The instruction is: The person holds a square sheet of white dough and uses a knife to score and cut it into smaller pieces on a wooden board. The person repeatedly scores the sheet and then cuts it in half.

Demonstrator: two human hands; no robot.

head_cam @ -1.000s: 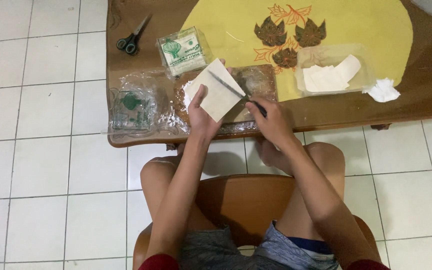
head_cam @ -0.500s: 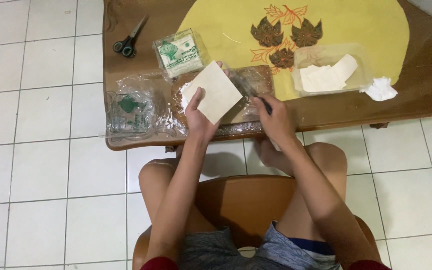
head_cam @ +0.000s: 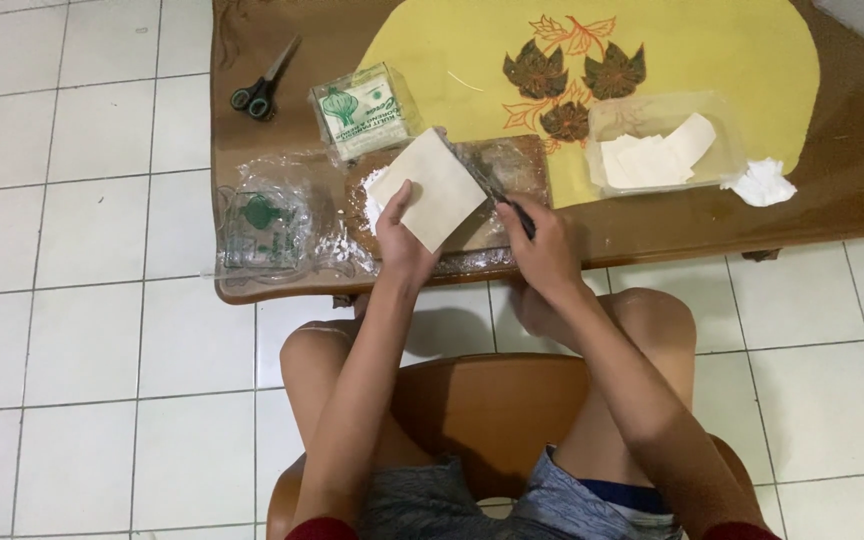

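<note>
White floor tiles surround a low brown wooden table (head_cam: 852,200) carrying a yellow mat (head_cam: 702,50) printed with dark leaves. Near the table's front edge lies a plastic-wrapped board (head_cam: 522,165), dusted with white flour at its left end. Above that board the left hand (head_cam: 402,235) is clenched on the lower corner of a square pale wrapper sheet (head_cam: 440,187), thumb on top, holding it tilted. The right hand (head_cam: 544,250) grasps the dark handle of a knife (head_cam: 497,190), whose blade lies along the sheet's right edge. Toward the front left corner lies an empty clear plastic bag (head_cam: 262,220) with a green print. Behind it, near the back left edge, lie black-handled scissors (head_cam: 262,90), and just beside them toward the mat a sealed pack of wrappers (head_cam: 364,110). On the mat's right part stands a clear plastic tub (head_cam: 602,125) holding cut pale pieces, with a crumpled white tissue (head_cam: 762,183) just beside it.
</note>
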